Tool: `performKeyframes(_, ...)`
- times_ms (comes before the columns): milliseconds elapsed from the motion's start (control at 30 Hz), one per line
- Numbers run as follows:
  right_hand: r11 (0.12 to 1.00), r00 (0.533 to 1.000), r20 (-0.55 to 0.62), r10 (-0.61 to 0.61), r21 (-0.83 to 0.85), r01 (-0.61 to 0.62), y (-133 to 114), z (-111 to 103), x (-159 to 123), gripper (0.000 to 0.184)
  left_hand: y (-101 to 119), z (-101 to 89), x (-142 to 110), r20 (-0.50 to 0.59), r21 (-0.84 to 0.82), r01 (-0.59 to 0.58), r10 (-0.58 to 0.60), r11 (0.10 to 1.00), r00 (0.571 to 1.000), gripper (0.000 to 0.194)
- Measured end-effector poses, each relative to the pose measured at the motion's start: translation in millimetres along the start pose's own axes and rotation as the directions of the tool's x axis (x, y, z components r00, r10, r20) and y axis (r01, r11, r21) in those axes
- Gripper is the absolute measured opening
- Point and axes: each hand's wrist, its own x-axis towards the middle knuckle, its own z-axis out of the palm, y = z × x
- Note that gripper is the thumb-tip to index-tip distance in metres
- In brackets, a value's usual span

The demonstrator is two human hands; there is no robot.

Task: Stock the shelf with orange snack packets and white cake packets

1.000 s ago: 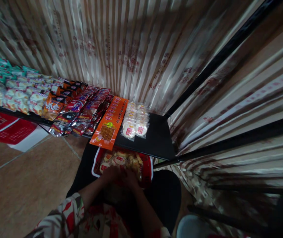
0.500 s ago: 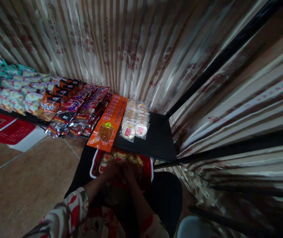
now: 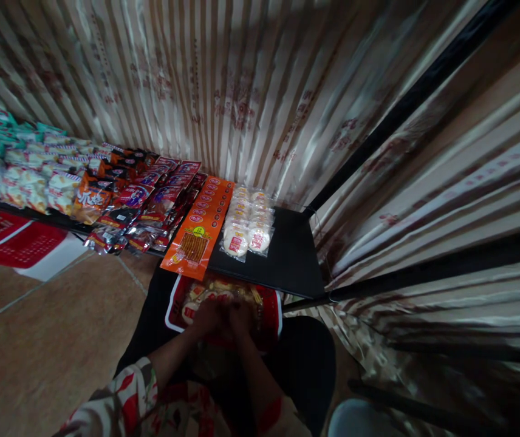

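Observation:
A red basket (image 3: 271,312) with a white rim rests on the lap and holds several wrapped round crackers (image 3: 190,311) and other small snack packets. My left hand (image 3: 209,317) is inside it, fingers curled among the packets on the left. Close beside it, nearly touching, my right hand (image 3: 240,317) is curled over the middle of the basket. Dim light and the backs of the hands hide the fingertips, so what they grip cannot be made out.
Ahead is a black shelf (image 3: 294,255) bearing two rows of wrapped white crackers (image 3: 247,227), an orange snack pouch (image 3: 198,237), dark red packets (image 3: 169,197) and several bags leftward. Black poles (image 3: 406,115) and a striped curtain (image 3: 242,79) border it. Another red basket (image 3: 9,237) stands left.
Both hands have drawn back slightly toward the body inside the basket, uncovering more cracker packets at its far side. The shelf goods have stayed put.

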Motion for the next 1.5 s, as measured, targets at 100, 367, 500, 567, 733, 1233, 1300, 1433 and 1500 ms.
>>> performKeyframes(100,0.999,1.000,-0.007,0.013,0.032,-0.012,-12,-13,-4,0.024,5,-3.2,-2,-0.080,-0.013,0.041,-0.042,0.999,0.996,0.027)
performKeyframes(367,0.977,0.977,0.078,-0.198,0.101,0.190,-38,-51,-1,0.019,10,-18.0,1,-0.254,-0.237,-0.087,0.025,0.968,0.967,0.046)
performKeyframes(500,0.963,0.965,0.099,-0.244,0.145,0.229,-40,-58,1,0.023,14,-20.4,-1,-0.235,-0.276,-0.035,-0.032,0.960,0.972,0.054)
performKeyframes(567,0.959,0.959,0.123,-0.255,0.160,0.234,-42,-62,0,0.024,17,-22.4,-5,-0.232,-0.286,0.001,-0.070,0.958,0.970,0.052)
performKeyframes(733,0.940,0.969,0.133,-0.209,0.302,0.161,-46,-69,1,0.027,25,-32.8,-15,-0.209,-0.333,0.062,-0.138,0.941,0.968,0.044)
performKeyframes(1233,0.770,0.980,0.142,-0.141,0.638,0.018,-56,-91,-9,0.028,44,-48.9,-26,-0.349,-0.452,-0.043,-0.133,0.891,0.928,0.015)
performKeyframes(1300,0.745,0.976,0.148,-0.160,0.667,0.021,-59,-95,-11,0.029,47,-51.7,-26,-0.359,-0.477,-0.070,-0.122,0.876,0.925,0.013)
performKeyframes(1433,0.713,0.972,0.160,-0.173,0.702,0.011,-65,-101,-16,0.033,54,-59.8,-25,-0.370,-0.509,-0.105,-0.107,0.855,0.923,0.011)
performKeyframes(1500,0.714,0.973,0.162,-0.167,0.700,0.006,-65,-103,-16,0.036,58,-64.0,-24,-0.383,-0.518,-0.116,-0.109,0.847,0.917,0.010)
